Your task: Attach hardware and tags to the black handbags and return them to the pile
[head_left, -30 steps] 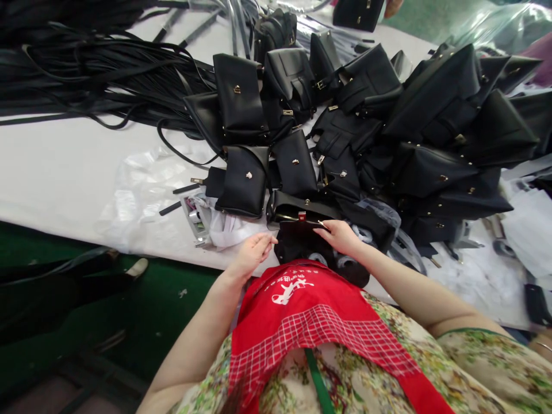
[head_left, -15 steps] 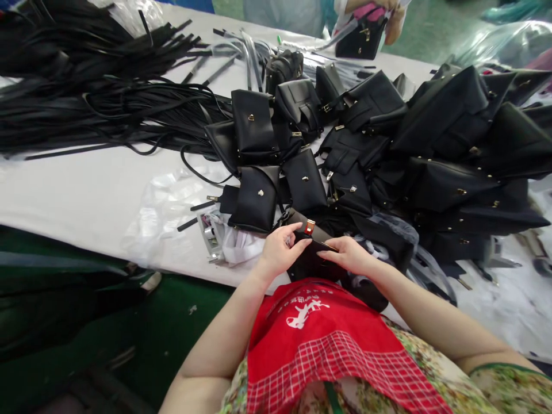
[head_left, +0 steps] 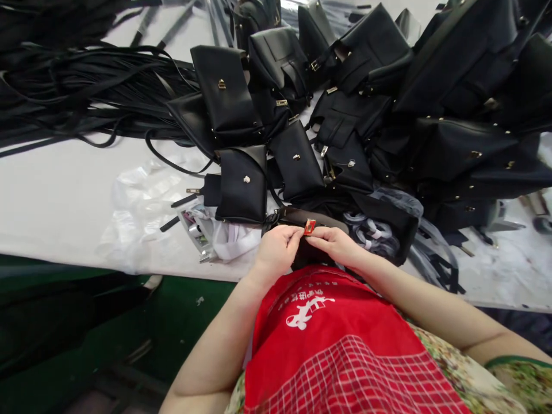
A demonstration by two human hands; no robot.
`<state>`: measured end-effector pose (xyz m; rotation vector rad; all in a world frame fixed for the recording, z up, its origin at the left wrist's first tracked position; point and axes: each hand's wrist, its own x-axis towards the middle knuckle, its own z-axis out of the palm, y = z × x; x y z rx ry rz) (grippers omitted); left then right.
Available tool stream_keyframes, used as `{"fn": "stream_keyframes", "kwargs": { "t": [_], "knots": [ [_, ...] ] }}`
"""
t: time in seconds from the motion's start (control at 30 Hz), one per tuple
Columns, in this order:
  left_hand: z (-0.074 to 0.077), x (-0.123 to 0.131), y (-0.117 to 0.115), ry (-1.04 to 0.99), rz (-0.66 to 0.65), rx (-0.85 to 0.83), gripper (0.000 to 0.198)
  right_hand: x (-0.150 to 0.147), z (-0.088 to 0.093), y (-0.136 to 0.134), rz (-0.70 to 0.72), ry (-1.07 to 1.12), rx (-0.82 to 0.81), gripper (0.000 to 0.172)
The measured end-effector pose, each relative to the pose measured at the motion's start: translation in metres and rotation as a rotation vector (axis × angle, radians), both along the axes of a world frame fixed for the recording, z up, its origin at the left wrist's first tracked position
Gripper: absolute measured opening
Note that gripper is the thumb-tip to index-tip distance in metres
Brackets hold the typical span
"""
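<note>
Close in front of the red apron, a black handbag (head_left: 332, 217) is held at the table's edge, its grey-brown surface facing up. On it sits a small gold metal clasp (head_left: 309, 226) with red on its face. My left hand (head_left: 278, 247) pinches at the clasp's left side, thumb and forefinger pressed together. From the other side, my right hand (head_left: 334, 244) pinches at the clasp, its fingertips nearly meeting the left ones. Between them the fingers hide the bag's edge, and the lower part of the bag is mostly out of sight.
Several finished-looking black handbags (head_left: 244, 184) lie beyond my hands and to the right. Black straps (head_left: 107, 98) are heaped at the left. Clear plastic wrap (head_left: 142, 207), a small box of metal parts (head_left: 196, 230) and coiled plastic-covered straps (head_left: 375, 233) lie nearby.
My right hand has moved left to the clasp, and both hands' fingertips have come together there. The view has tilted down and closer, so the co-worker at the back is out of frame.
</note>
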<state>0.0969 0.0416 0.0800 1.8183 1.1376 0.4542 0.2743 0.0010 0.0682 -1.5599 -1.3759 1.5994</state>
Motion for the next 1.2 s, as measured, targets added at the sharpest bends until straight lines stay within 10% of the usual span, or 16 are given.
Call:
{"fn": "stream_keyframes", "kwargs": {
  "t": [0.13,0.3,0.5,0.93,1.03,1.2],
  "knots": [
    [0.003,-0.007,-0.007,0.167,0.069,0.259,0.023,0.000,-0.010,0.000,-0.117,0.130,-0.129,0.030],
    [0.009,-0.009,-0.015,0.428,-0.227,0.456,0.035,-0.001,-0.009,0.006,-0.028,0.106,-0.059,0.029],
    [0.016,-0.002,-0.004,0.579,-0.361,0.482,0.034,-0.002,0.000,0.011,0.147,-0.175,0.189,0.028],
    [0.023,0.016,-0.001,0.675,-0.663,0.609,0.026,-0.007,-0.008,0.011,0.176,-0.234,0.152,0.023],
    [0.019,0.012,0.008,0.604,-0.542,0.503,0.021,-0.007,-0.008,0.009,0.166,-0.234,0.154,0.022],
    [0.006,0.006,0.029,0.175,0.015,0.033,0.012,-0.003,-0.004,0.008,0.141,-0.237,0.192,0.020]
  ]
}}
